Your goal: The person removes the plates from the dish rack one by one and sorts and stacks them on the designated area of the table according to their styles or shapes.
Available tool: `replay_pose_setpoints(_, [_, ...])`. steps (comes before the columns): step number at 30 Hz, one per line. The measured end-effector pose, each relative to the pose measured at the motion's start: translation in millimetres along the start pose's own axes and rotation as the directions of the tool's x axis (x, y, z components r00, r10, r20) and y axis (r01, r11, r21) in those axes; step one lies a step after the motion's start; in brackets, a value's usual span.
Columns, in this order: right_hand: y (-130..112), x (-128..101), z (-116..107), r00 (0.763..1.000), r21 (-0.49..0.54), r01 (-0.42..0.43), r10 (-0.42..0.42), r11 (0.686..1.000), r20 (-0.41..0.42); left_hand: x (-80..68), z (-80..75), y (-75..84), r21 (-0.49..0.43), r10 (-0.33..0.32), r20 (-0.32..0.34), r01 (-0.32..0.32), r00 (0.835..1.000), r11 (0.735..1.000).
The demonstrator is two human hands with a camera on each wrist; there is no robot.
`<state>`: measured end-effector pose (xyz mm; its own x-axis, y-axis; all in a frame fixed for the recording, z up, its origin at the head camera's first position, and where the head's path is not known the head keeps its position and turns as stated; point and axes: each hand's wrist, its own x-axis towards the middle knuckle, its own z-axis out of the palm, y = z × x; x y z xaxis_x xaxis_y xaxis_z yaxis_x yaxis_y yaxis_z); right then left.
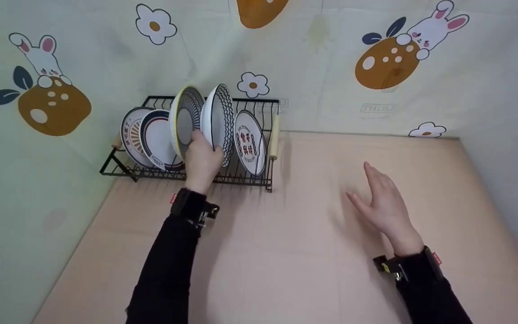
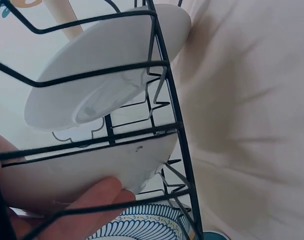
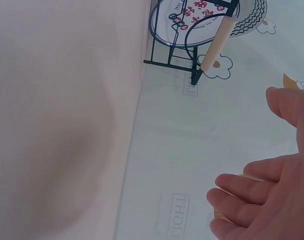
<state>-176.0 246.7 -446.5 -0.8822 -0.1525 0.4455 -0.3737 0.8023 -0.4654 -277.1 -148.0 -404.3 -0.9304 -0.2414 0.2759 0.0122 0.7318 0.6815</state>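
- Your left hand (image 1: 203, 162) pinches the wavy-patterned bowl (image 1: 217, 119) between fingers and thumb.
- Your right hand (image 1: 387, 211) hovers over the desk (image 1: 286, 270), thumb spread from nearly straight fingers.
- The wavy-patterned bowl is on edge within the black rack (image 1: 245, 183), between the yellow-rimmed bowl (image 1: 186, 119) and red-lettered plate (image 1: 250, 142).
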Motion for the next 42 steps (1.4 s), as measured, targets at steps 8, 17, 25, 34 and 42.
replay_pose_setpoints(8, [-5,5,4,0.999,0.005,-0.003,0.002,1.0,0.041,-1.5,3.2,2.9,-0.02,-0.037,-0.016,0.037,0.999,0.999])
replay_pose_setpoints(17, [-10,8,1,0.993,0.013,-0.06,0.059,0.998,0.101,-3.3,2.5,5.3,-0.022,-0.052,-0.055,0.05,0.997,0.998])
replay_pose_setpoints(25, [-14,13,1,0.994,0.018,-0.044,0.042,0.999,0.104,-8.0,2.4,4.6,-0.094,-0.031,-0.121,0.02,0.992,0.995])
replay_pose_setpoints(34, [-19,16,3,0.996,0.056,-0.027,0.022,0.998,0.088,-16.2,4.6,7.1,-0.142,0.072,-0.286,-0.117,0.955,0.983])
replay_pose_setpoints(42, [-22,18,4,0.998,0.08,0.005,-0.01,0.997,0.056,-19.0,0.2,11.2,-0.188,0.161,-0.424,-0.26,0.891,0.947])
